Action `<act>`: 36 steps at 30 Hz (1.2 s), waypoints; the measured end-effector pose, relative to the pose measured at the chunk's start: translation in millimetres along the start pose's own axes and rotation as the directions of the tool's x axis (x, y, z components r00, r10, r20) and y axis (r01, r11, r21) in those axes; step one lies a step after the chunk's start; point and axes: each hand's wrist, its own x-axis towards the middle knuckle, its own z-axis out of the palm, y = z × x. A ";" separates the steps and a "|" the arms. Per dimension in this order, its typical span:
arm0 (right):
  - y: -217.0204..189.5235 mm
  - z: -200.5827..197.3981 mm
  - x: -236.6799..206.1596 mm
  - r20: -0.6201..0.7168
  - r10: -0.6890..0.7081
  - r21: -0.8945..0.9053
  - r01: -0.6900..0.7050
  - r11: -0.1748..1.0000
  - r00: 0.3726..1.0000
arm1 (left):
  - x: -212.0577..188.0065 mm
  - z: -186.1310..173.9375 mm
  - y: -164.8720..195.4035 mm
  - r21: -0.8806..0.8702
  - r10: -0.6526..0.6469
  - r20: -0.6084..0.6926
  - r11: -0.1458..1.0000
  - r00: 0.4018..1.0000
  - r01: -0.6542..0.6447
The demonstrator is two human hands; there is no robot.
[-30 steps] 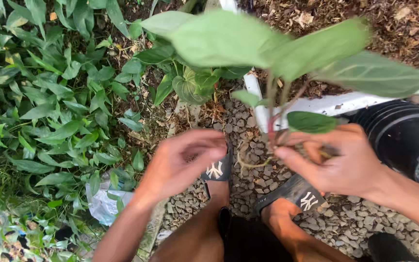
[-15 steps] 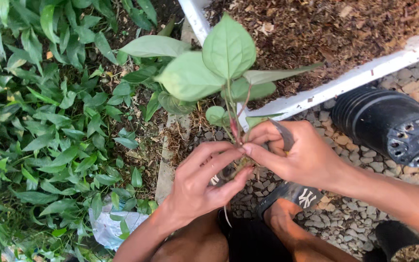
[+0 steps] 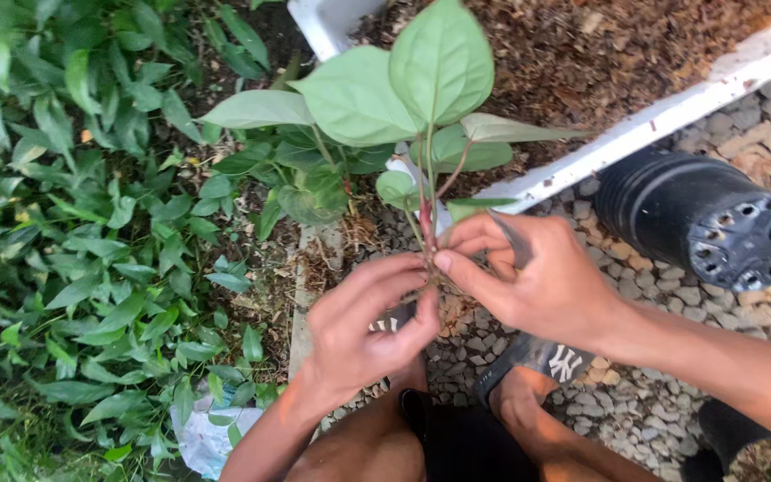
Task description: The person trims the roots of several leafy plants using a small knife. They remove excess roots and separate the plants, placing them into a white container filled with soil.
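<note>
Gravel ground (image 3: 671, 411), white planter (image 3: 671, 112) at 1 o'clock | right hand (image 3: 537, 286) clamped on seedling (image 3: 426, 219) stem, left hand (image 3: 363, 326) curled loosely beneath | risk: thin stem snapping if pinched or twisted

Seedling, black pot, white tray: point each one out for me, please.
seedling (image 3: 441, 67), head view, on its top leaf.
black pot (image 3: 662, 201), head view, on its ribbed side wall.
white tray (image 3: 671, 112), head view, on its front rim.

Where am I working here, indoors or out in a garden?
Most likely an outdoor garden or nursery plot: gravel ground, a bed of leafy ground cover, and a white-edged planter of brown mulch. Both the left hand and right hand hold a young seedling beside a toppled black pot.
</note>
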 end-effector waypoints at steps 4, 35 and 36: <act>14.7 9.4 -3.2 0.075 -0.186 -0.330 0.201 0.922 0.980 | -15.2 1.5 -22.8 -0.654 -0.474 0.238 0.568 0.848 0.500; 100.4 -15.7 43.5 0.115 0.257 -0.620 -0.133 0.773 0.959 | -46.2 1.6 -257.5 -0.809 -0.826 0.039 0.305 0.563 0.503; 92.9 -16.6 40.7 0.119 0.274 -0.599 -0.151 0.787 0.954 | -46.7 -0.6 -254.0 -0.742 -0.850 0.085 0.294 0.520 0.602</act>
